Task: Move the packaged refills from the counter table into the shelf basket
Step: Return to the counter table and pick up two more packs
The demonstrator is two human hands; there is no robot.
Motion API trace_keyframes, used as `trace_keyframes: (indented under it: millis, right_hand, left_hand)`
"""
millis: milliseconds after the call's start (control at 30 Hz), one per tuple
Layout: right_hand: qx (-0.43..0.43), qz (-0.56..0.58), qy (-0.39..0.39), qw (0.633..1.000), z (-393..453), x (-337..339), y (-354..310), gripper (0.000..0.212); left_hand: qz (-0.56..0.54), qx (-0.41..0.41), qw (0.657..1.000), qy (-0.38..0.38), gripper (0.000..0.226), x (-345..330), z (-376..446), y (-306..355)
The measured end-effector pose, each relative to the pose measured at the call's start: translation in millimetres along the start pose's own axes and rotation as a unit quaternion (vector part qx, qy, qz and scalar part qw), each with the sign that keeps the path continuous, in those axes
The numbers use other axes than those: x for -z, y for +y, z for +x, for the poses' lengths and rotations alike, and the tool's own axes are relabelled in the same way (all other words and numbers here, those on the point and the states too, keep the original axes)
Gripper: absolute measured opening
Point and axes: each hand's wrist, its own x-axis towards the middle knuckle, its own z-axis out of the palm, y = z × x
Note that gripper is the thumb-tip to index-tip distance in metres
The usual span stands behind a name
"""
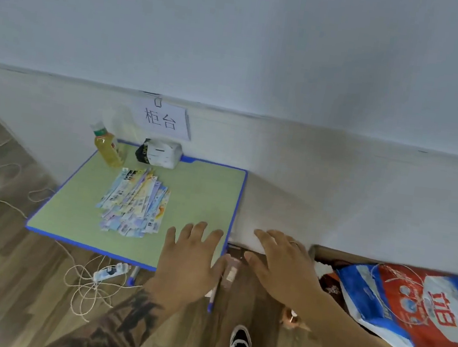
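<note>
Both hands empty, fingers (pixel 199 232) spread flat. Fanned heap of colourful packaged refills (pixel 135 204) on green blue-edged tabletop (pixel 205 190), left of left hand (pixel 190 258); right hand (pixel 282 267) farther right.

Both forearms are bare, with no sleeves in sight. The left forearm (pixel 126 325) carries a dark tattoo running up toward the wrist. The right hand (pixel 282 267) wears a thin ring, seemingly metal. A black shoe (pixel 241 340) with white trim shows below dark trousers.
</note>
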Motion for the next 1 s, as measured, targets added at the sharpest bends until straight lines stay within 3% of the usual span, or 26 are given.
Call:
trace_keyframes:
  millis: [67,267,533,767,900,1000]
  right_hand:
    - [0.024,0.010,-0.005,1.000,29.6,2.3,-6.8,0.055]
    - [0.072,0.022,-0.053,0.996,102.4,-13.2,-17.5,0.057]
    - [0.080,0.043,-0.140,0.986,168.4,-49.2,-44.5,0.058]
    - [-0.001,0.060,-0.170,0.984,216.0,-84.8,-102.6,0.052]
    - [-0.095,0.132,-0.171,0.972,233.4,-114.9,-156.4,0.042]
    - [-0.147,0.175,-0.173,0.958,249.6,-139.9,-198.6,0.034]
  left_hand:
    - [0.001,0.023,1.000,0.004,0.062,-0.3,18.7,-14.9]
    - [0.007,0.101,0.995,-0.008,0.065,-6.6,68.6,-51.5]
    - [-0.009,0.147,0.989,-0.028,0.060,-32.5,107.9,-114.6]
    - [-0.034,0.093,0.994,-0.042,0.055,-54.0,154.1,-191.2]
    - [-0.078,0.073,0.992,-0.072,0.063,-56.3,168.5,-240.7]
    - [-0.091,0.065,0.989,-0.092,0.054,-62.3,175.1,-282.8]
